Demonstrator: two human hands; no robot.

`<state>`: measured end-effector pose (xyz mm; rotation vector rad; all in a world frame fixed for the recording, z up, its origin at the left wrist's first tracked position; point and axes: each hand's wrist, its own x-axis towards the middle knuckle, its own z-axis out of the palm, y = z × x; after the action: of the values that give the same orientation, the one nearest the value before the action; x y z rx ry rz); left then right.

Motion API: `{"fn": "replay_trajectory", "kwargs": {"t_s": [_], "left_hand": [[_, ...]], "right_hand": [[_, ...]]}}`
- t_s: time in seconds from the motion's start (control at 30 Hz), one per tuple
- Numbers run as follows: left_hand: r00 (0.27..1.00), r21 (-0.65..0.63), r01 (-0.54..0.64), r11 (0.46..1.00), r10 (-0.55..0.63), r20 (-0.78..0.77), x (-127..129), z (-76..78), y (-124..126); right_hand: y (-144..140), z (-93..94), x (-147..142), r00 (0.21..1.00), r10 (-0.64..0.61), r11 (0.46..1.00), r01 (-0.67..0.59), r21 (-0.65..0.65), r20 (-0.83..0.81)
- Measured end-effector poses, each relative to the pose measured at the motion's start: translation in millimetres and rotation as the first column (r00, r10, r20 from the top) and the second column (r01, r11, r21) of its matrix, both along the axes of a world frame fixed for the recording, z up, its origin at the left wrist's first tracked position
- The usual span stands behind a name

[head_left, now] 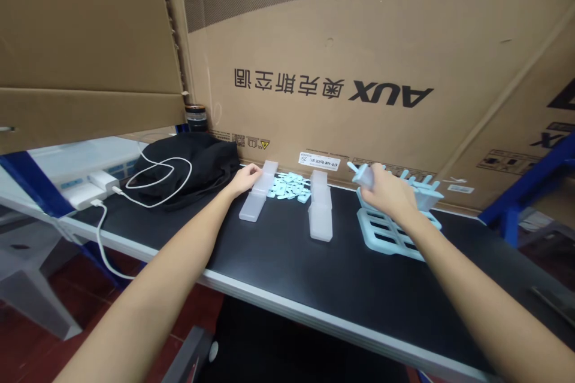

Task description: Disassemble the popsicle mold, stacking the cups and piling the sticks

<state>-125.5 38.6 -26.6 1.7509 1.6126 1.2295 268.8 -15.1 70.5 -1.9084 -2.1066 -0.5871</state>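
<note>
My left hand [245, 179] is reaching out over the black surface [278, 263], fingers spread loosely and resting on the top end of a translucent sleeve stack [258, 197]; that grip is apart, not clamped. My right hand [389, 191] is hovering above the pale blue mould tray [386, 233], grip pinched together on a small capped piece [363, 175] with a blue stick poking out. More sticks are standing up in the tray's far row [424, 182]. A heap of loose blue parts [290, 187] is lying between the left stack and a second translucent stack [320, 212]. A black bag [197, 164] with a white cable [157, 176] is sitting at far left, against the cardboard box [359, 42].
</note>
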Motion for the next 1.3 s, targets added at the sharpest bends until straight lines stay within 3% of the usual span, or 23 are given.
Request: {"fn": "replay_trajectory", "kwargs": {"t_s": [0.23, 0.4, 0.5, 0.7, 0.97, 1.17, 1.3], "left_hand": [[1.0, -0.006, 0.011, 1.0, -0.011, -0.003, -1, -0.7, 0], [1.0, 0.014, -0.003, 1.0, 0.003, -0.029, -3, -3.0, 4], [1.0, 0.017, 0.019, 1.0, -0.019, -0.024, -4, -4.3, 6], [0.999, 0.042, 0.016, 0.999, -0.015, -0.035, -5, -5.5, 8], [0.999, 0.025, 0.012, 1.0, -0.011, -0.036, -4, -1.8, 3], [0.999, 0.026, 0.024, 0.999, -0.023, -0.027, -4, -2.7, 5], [0.999, 0.034, 0.024, 0.999, -0.023, -0.025, -5, -5.2, 7]], "right_hand": [[18, 25.6, -83, 0.935, 0.204, 0.972, -0.157, -0.177, 0.29], [20, 33.9, -118, 0.911, 0.224, 0.934, -0.099, -0.345, 0.347], [19, 33.8, -121, 0.903, 0.252, 0.924, -0.117, -0.364, 0.348], [22, 24.0, -119, 0.873, 0.368, 0.929, -0.337, -0.15, 0.318], [30, 18.6, -137, 0.862, 0.37, 0.92, -0.288, -0.264, 0.347], [26, 18.5, -140, 0.916, 0.31, 0.924, -0.227, -0.307, 0.256], [12, 30.2, -144, 0.916, 0.392, 0.876, -0.343, -0.34, 0.086]]}}
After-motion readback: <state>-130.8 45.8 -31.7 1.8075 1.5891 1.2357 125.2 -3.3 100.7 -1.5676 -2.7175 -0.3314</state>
